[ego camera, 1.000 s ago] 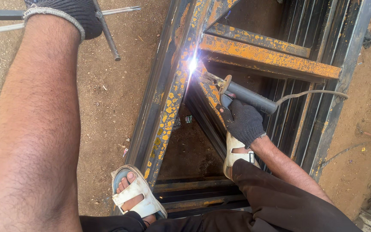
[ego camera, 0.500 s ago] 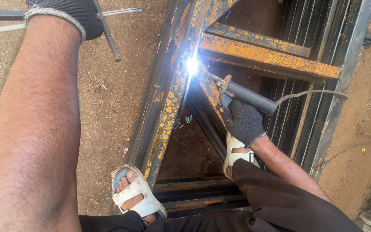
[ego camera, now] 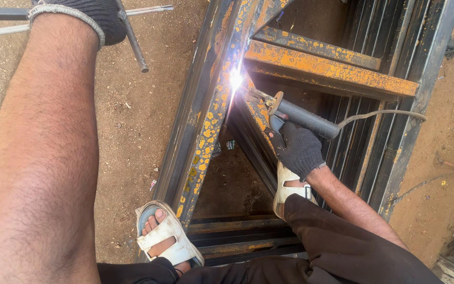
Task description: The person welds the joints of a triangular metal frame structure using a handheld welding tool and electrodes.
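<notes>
The gloved right hand (ego camera: 299,150), closed around the welding holder (ego camera: 303,118), should keep the arc steady on the frame joint (ego camera: 235,80), while the left hand (ego camera: 93,16) grips thin rods (ego camera: 132,37).

Our gloved right hand (ego camera: 300,150) gripped low with curled fingers (ego camera: 282,142); our bare left forearm stretched forward, gloved left hand (ego camera: 98,16) closed.

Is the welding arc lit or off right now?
Lit: a bright white-blue flare burns at the electrode holder's tip against the rusty yellow steel frame.
</notes>
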